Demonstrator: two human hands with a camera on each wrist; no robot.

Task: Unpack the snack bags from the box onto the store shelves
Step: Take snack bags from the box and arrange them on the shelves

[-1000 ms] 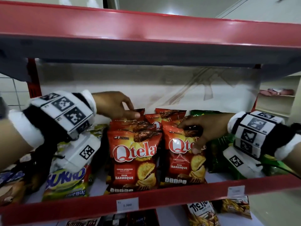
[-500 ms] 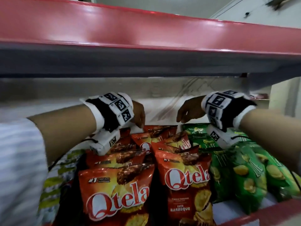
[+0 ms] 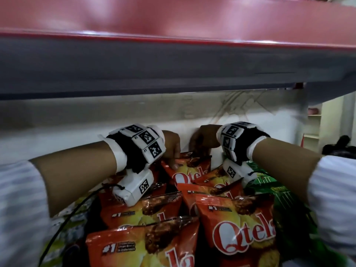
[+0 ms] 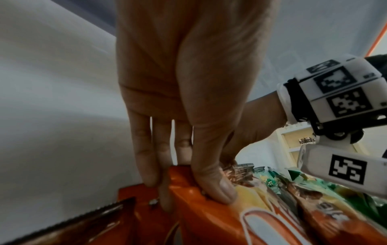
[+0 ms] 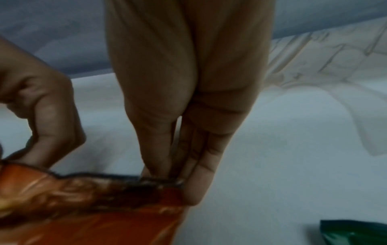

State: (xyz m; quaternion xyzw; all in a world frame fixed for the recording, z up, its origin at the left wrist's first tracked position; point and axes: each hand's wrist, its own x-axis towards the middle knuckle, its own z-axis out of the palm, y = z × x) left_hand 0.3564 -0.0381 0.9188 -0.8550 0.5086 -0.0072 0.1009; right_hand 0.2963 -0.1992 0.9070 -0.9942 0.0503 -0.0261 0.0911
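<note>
Red-edged metal store shelf (image 3: pixel 173 60) overhead; the rearmost orange foil Qtela snack bag (image 3: pixel 189 170) stands at the back edge of the shelf below, against the white back panel. Your left hand (image 3: pixel 172 145) pinches its top left corner, your right hand (image 3: pixel 202 141) its top seam at the right. Keep both pinches level, seat the base flat, then let go together.

Both hands are dropping now, left hand (image 3: pixel 172 149) and right hand (image 3: pixel 202 140) pinching the rearmost bag (image 3: pixel 189 168) by its top corners.
</note>
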